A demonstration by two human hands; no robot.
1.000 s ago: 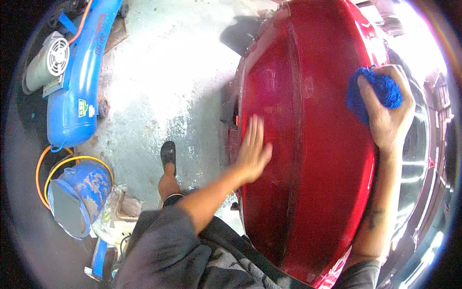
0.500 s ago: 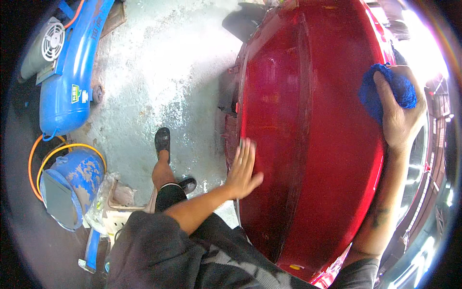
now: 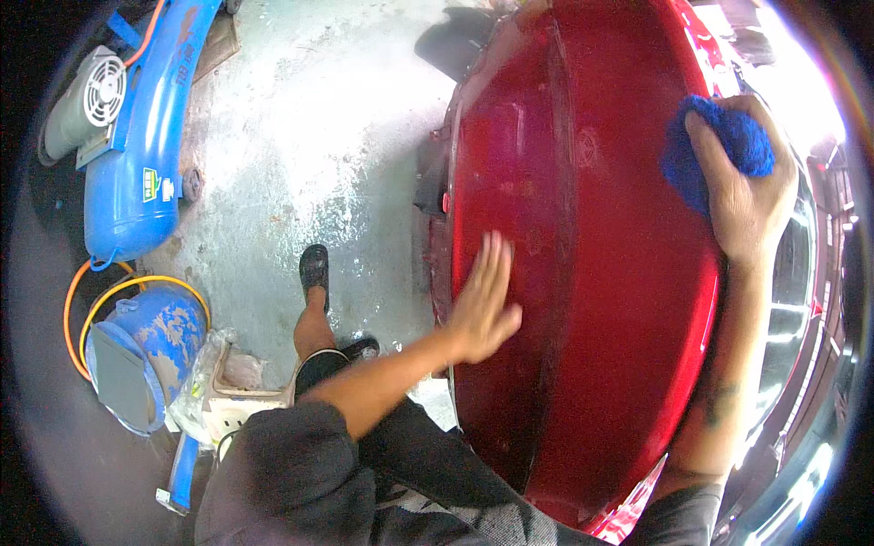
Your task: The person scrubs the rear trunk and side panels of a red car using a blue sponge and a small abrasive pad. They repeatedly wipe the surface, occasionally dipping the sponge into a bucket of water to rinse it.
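A glossy red car body panel [image 3: 628,300] fills the middle and right of the view, with a dull seam-like band running along it. My right hand [image 3: 751,200] grips a bunched blue cloth [image 3: 689,168] at the panel's far right edge, thumb across the top of it. The cloth rests against the red surface. My left hand [image 3: 487,305] is over the panel's left side with fingers stretched out and nothing in it. Whether its palm touches the paint I cannot tell.
On the left lies a blue air compressor tank [image 3: 127,205] with a motor. Below it stand a worn blue drum [image 3: 168,323], a coiled orange hose [image 3: 68,314] and a whitish plastic crate [image 3: 232,409]. Grey floor [image 3: 264,164] lies between these and the car.
My left hand has slid up and to the right over the panel. My right hand, still holding the cloth, has shifted slightly up and left.
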